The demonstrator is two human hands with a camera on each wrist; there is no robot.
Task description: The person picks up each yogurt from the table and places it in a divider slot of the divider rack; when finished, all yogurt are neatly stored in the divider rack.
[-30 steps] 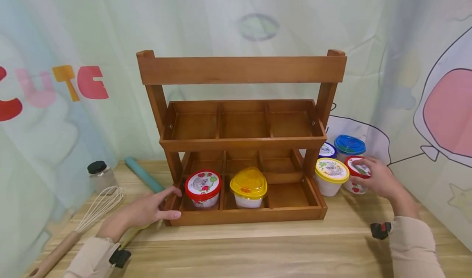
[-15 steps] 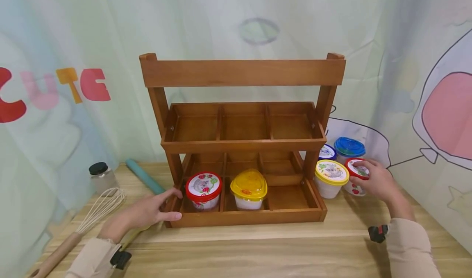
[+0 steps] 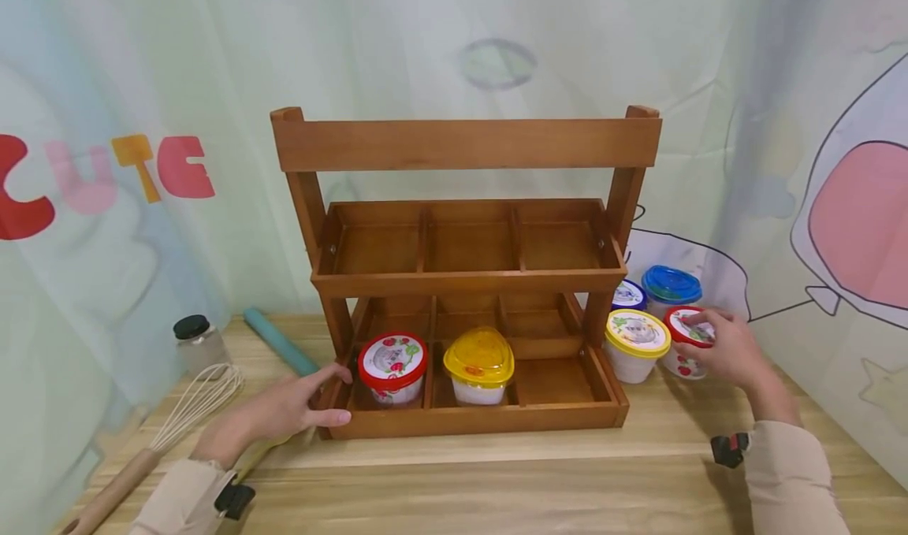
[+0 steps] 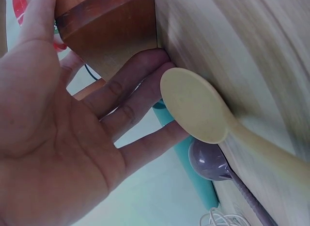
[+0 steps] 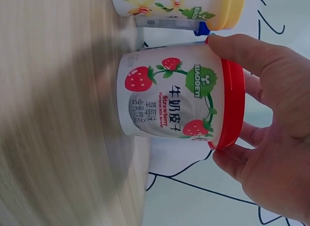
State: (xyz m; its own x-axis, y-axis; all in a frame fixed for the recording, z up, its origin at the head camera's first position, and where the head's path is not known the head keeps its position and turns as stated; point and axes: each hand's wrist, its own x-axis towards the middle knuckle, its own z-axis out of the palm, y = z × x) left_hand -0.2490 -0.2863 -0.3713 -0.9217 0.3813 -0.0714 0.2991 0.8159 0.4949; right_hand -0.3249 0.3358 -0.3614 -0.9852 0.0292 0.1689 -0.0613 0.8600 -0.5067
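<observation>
On the right, my right hand grips a strawberry milk tub by its red lid, thumb on one side and fingers on the other. The tub stands upright on the table. My left hand rests at the left end of the brown wooden rack, fingers spread; the palm faces the left wrist camera. In the rack's lower front row sit a red-lidded tub on the left and a yellow-lidded cup in the middle.
Beside the held tub stand a yellow-lidded tub, a blue-lidded cup and a dark-blue-lidded tub. At left lie a whisk, a teal rod, a jar, a cream spoon and a purple ladle.
The head view has tilted slightly, so the scene sits a little lower in it. Both hands keep their places, the right on the strawberry tub and the left at the rack.
</observation>
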